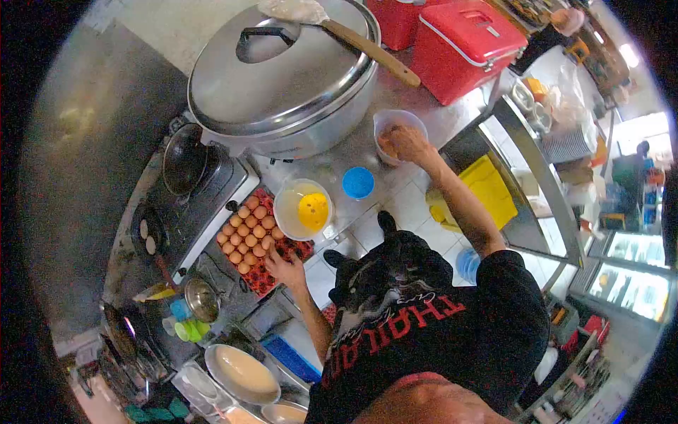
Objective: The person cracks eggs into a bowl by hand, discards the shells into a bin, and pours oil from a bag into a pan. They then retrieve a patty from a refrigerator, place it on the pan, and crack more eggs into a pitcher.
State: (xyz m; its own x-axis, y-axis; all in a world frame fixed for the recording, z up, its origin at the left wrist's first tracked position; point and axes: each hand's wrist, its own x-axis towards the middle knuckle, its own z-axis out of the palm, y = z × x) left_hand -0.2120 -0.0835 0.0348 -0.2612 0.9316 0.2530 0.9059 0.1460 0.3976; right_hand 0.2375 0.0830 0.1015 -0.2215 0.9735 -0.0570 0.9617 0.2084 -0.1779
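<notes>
My left hand (284, 270) is over the lower right part of a red egg tray (263, 284), its fingers apart and their tips beside the brown eggs (244, 230). Nothing shows clearly in its grasp. A white bowl (285, 209) with several yellow yolks (313, 210) stands just beyond the tray. My right hand (407, 143) reaches down into a whitish plastic container (415, 121). Brownish contents lie around it, and its fingertips are hidden or blurred. Between the two vessels is a round blue item (358, 183).
A large lidded metal pot (282, 92) stands beyond, a wooden-handled paddle (371, 51) across its lid. Red coolers (466, 49) are at the back right. A stove (219, 185) with a dark pan (185, 159) is left. Bowls of pale liquid (244, 373) sit lower left.
</notes>
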